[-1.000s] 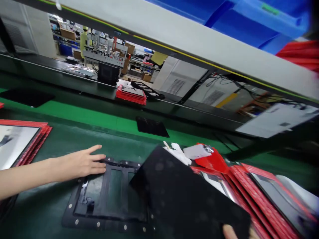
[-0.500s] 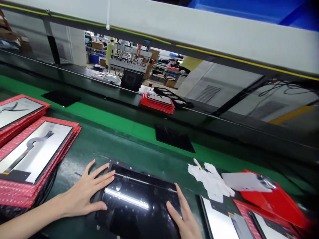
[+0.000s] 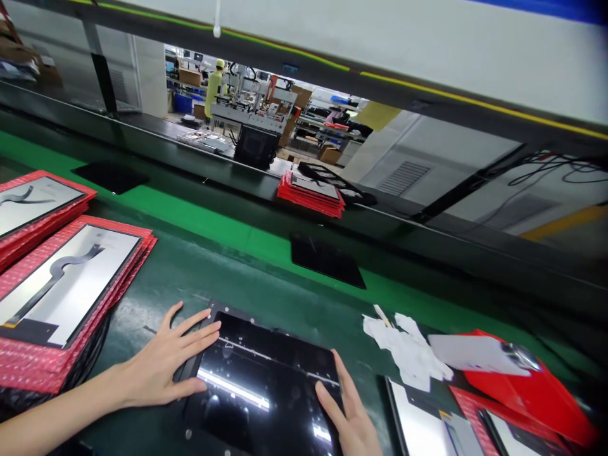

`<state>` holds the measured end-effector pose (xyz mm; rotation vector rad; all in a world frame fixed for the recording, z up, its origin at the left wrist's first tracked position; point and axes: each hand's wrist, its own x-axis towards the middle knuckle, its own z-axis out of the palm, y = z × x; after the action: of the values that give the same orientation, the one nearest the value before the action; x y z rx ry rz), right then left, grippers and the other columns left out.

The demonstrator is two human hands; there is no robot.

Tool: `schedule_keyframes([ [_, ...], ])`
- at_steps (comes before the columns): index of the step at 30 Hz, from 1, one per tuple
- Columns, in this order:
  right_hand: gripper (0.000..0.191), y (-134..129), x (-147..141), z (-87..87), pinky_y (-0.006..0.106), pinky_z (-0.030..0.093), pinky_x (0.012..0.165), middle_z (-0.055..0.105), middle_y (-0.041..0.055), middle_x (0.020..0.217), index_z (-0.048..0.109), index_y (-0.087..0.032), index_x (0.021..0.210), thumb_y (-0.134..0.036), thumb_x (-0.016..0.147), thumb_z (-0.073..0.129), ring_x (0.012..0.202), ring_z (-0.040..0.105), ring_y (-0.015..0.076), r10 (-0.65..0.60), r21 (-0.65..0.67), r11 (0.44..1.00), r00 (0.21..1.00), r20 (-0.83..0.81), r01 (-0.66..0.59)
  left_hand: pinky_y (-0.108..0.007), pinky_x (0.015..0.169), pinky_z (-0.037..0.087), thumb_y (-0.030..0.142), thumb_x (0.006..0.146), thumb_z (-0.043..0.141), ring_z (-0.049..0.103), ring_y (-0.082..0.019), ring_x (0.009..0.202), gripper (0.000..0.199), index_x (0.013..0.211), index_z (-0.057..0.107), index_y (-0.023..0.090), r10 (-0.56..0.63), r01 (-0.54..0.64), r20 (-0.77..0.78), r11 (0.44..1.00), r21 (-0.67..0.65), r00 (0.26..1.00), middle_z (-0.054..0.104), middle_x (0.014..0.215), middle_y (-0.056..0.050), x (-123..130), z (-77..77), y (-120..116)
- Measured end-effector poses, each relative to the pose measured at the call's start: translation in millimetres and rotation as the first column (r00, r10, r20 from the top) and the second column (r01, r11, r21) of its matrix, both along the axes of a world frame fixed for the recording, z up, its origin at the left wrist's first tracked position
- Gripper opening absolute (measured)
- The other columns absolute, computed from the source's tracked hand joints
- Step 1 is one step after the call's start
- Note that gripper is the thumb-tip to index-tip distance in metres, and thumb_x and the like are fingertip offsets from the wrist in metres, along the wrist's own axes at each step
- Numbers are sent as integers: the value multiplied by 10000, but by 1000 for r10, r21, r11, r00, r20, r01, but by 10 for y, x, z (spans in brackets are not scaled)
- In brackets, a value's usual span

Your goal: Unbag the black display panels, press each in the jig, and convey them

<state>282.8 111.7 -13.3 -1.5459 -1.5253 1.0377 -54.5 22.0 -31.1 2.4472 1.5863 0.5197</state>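
Note:
A glossy black panel (image 3: 266, 386) lies on a dark plate with small round dots along its edge, at the bottom centre. My left hand (image 3: 166, 364) has its fingers spread, with the fingertips resting on the panel's left edge. At the panel's right side is my right hand (image 3: 349, 411), thumb on the glossy face and a finger along the edge, gripping it. The panel's near end is cut off by the frame. Bright light reflections cross its surface.
Red wrap stacks with silver panels (image 3: 76, 285) stand at left. White cloths (image 3: 408, 348), a scraper blade (image 3: 479, 353), a red sheet (image 3: 546, 392) and silver panels (image 3: 422, 424) lie at right. Black sheets (image 3: 327, 261) sit on the green strip (image 3: 190, 221) beyond.
The camera view has shifted slightly. The reflection on the black panel has moved left and a second one shows near my right hand. Both hands keep nearly the same places.

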Motion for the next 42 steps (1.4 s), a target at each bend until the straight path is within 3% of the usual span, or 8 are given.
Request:
schedule_keyframes([
  [22,816,27,86,-111,454,183,1202,267,-11,1600,339,-268,1521,-602,831,621,1481,169,279,-10,-95,995,999,-37,7,-666,1173,26,468,933,546,269,-306,1474,749,1555,158,313,-15,15,73,1000,-2,997,384,1550,-84,5,13,-4],
  [24,850,49,123,-145,464,199,1198,282,-8,1594,344,-279,1520,-612,802,653,1474,195,293,-8,-115,993,999,-50,2,-670,1171,75,460,939,541,207,-320,1492,728,1552,172,324,-8,9,84,1000,-22,996,333,1576,-81,2,7,-9],
  [29,866,19,109,-111,458,174,1204,265,-28,1600,332,-309,1521,-631,787,660,1478,191,279,-27,-145,989,998,-49,19,-621,1167,227,356,1010,415,-6,-346,1508,564,1540,219,354,120,-103,129,986,-130,984,-30,1648,-49,33,-22,-47],
  [33,918,-28,43,-10,444,120,1214,263,-5,1602,336,-266,1520,-649,758,674,1481,178,278,-35,-143,989,999,-38,30,-627,1179,193,288,1029,356,-19,-340,1505,570,1552,141,358,94,-71,132,983,-167,987,-79,1642,-53,74,-6,-62],
  [36,940,-42,6,41,452,131,1214,260,-11,1603,334,-281,1520,-660,735,686,1478,191,293,-62,-167,984,997,-34,55,-666,1159,191,318,1003,442,-64,-374,1491,634,1551,126,370,53,-33,129,987,-156,990,-149,1625,-70,78,26,-59],
  [42,863,-60,-25,6,439,334,1151,481,74,1471,434,-212,1432,-649,736,696,1401,362,337,-101,-165,982,995,-24,96,-730,1127,118,492,915,577,-106,-414,1472,819,1560,97,337,16,-6,56,984,-176,998,-121,1624,-139,66,61,-42],
])
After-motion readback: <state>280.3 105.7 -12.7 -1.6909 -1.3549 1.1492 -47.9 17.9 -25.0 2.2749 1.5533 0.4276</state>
